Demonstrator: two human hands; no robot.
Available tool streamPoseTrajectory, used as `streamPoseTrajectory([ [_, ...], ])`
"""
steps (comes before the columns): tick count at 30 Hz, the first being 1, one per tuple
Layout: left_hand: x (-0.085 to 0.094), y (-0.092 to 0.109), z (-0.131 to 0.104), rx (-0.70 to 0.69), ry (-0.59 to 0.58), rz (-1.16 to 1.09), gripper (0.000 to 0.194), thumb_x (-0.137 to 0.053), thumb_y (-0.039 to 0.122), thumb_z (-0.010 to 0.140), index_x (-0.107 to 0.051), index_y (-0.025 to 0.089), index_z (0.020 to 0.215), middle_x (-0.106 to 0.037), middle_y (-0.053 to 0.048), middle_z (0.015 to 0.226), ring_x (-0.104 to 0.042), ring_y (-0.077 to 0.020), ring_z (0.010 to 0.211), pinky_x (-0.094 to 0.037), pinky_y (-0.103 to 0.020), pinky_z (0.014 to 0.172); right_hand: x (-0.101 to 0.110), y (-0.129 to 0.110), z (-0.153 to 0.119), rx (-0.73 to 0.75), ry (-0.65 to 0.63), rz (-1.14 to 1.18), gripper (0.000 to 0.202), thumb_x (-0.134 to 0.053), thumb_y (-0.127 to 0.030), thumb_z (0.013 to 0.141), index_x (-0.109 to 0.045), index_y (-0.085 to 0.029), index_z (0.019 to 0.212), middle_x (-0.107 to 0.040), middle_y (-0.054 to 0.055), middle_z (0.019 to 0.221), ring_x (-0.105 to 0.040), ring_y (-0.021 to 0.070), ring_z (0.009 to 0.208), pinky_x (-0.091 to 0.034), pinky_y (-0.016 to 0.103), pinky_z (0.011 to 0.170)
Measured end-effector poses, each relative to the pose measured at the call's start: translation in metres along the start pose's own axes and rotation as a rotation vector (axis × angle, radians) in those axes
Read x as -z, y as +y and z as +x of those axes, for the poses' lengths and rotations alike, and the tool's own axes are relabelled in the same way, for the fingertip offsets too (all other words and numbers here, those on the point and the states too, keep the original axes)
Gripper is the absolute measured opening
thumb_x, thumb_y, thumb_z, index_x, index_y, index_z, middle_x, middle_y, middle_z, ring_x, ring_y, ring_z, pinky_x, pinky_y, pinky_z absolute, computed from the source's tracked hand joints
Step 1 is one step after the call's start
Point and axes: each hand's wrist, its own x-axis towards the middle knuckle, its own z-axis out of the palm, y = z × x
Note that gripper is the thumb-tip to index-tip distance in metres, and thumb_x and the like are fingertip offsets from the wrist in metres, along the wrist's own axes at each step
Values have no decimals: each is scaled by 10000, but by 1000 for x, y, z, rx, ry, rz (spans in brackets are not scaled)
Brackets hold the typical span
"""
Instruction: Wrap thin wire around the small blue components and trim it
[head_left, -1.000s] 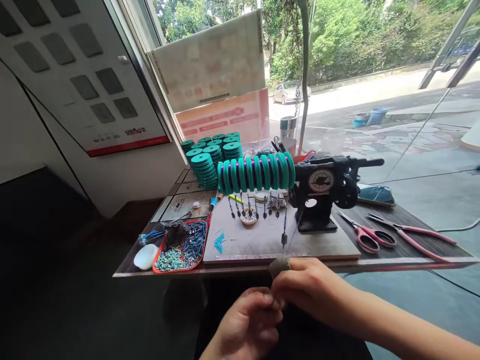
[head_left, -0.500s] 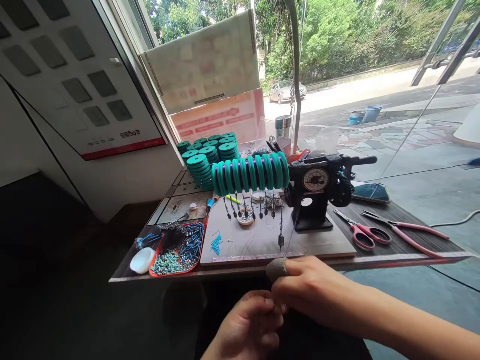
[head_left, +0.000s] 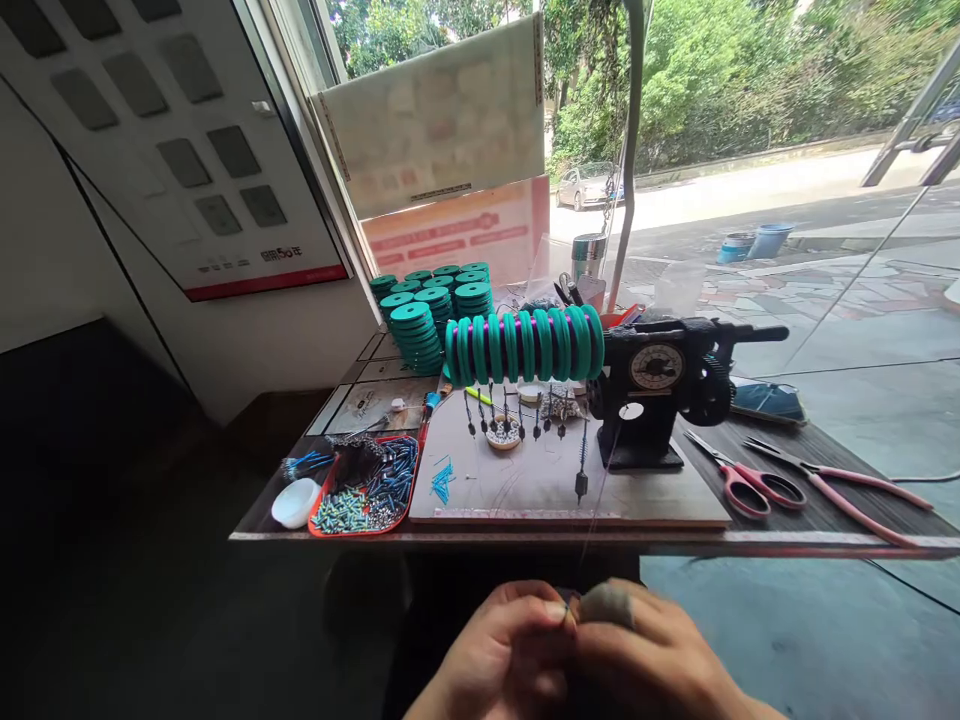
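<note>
My left hand point(head_left: 499, 640) is closed in a pinch below the table's front edge, its thumb tip on a thin line point(head_left: 590, 535). Against it, my right hand point(head_left: 660, 645), with a grey cover on one finger, has its fingers curled at the same spot; it is blurred by motion. Their meeting fingertips hide the end of the line. Above them stands a black winding machine point(head_left: 651, 430) with a dial, carrying a row of green foam spools point(head_left: 525, 345). Several dark weighted pieces hang under the spools, the longest one a float-like weight point(head_left: 581, 483) on a spring.
On the left, a red tray point(head_left: 415, 490) holds small tubes and beads, beside a white cup point(head_left: 295, 503). Blue tubes point(head_left: 442, 483) and a bead dish point(head_left: 504, 433) lie on the board. Scissors point(head_left: 746, 485) and pliers point(head_left: 847, 480) lie right. Green spools point(head_left: 412, 335) are stacked behind.
My right hand has moved down and right, away from the table edge, its fingers now level with the left hand's. A thin line shows above the hands. The camera view has shifted slightly.
</note>
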Motion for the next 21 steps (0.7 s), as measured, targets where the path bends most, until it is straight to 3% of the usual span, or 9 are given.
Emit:
streamPoseTrajectory([
  [3, -5, 3, -3, -73, -65, 155, 131, -710, 172, 514, -588, 133, 545, -511, 25, 580, -394, -52, 482, -196, -164, 411, -5, 2, -13, -702, -103, 592, 221, -541, -379, 848, -582, -185, 752, -564, -11, 668, -526, 107, 601, -384, 191, 532],
  [5, -8, 6, -5, -193, -54, 342, 105, -670, 188, 549, -582, 136, 529, -463, 32, 599, -341, -50, 479, -185, -178, 415, -8, 2, -21, -983, -186, 839, 302, -593, -477, 770, -562, -181, 717, -492, -35, 602, -472, 101, 560, -360, 193, 517],
  [7, -8, 8, -8, -428, 35, 632, 88, -640, 186, 601, -595, 145, 538, -454, 23, 630, -374, -71, 522, -255, -186, 446, -9, -1, -25, -964, -246, 779, 316, -607, -485, 741, -561, -178, 683, -466, -31, 607, -449, 104, 580, -355, 200, 544],
  [9, -6, 8, -10, -727, 138, 964, 105, -613, 176, 669, -615, 157, 565, -494, -7, 683, -469, -117, 630, -377, -213, 550, -7, -6, -20, -759, -310, 525, 246, -595, -393, 758, -571, -177, 642, -495, -8, 661, -451, 107, 610, -350, 197, 561],
  [13, 11, 1, -7, -1254, 304, 1420, 114, -562, 127, 749, -651, 175, 697, -565, -54, 804, -574, -155, 722, -481, -237, 640, 8, -24, 25, -451, -451, 261, 186, -493, -204, 781, -569, -171, 614, -543, 15, 654, -451, 97, 567, -335, 186, 518],
  [15, 22, -3, -1, -1564, 439, 1498, 147, -541, 105, 768, -663, 177, 808, -585, -64, 830, -601, -160, 721, -505, -232, 638, 14, -29, 61, -470, -511, 271, 160, -498, -190, 779, -587, -167, 648, -571, 10, 634, -483, 109, 591, -363, 195, 565],
  [18, 36, -5, 7, -1977, 677, 1484, 178, -564, 96, 776, -679, 168, 892, -626, -87, 880, -627, -177, 755, -509, -239, 679, 12, -23, 113, -661, -523, 391, 74, -557, -177, 742, -600, -161, 685, -600, -6, 661, -532, 118, 665, -393, 196, 618],
  [19, 38, -4, 8, -2036, 732, 1467, 180, -590, 96, 766, -691, 174, 893, -644, -86, 880, -632, -184, 759, -505, -244, 689, 7, -18, 127, -676, -550, 427, 70, -561, -176, 736, -593, -155, 678, -597, -13, 643, -533, 113, 637, -401, 193, 594],
  [21, 37, 0, 5, -1973, 723, 1425, 214, -640, 86, 730, -715, 211, 887, -683, -70, 856, -637, -195, 744, -494, -262, 696, -3, -9, 145, -682, -607, 458, 70, -563, -170, 730, -582, -145, 668, -575, -25, 586, -510, 96, 540, -391, 185, 510],
])
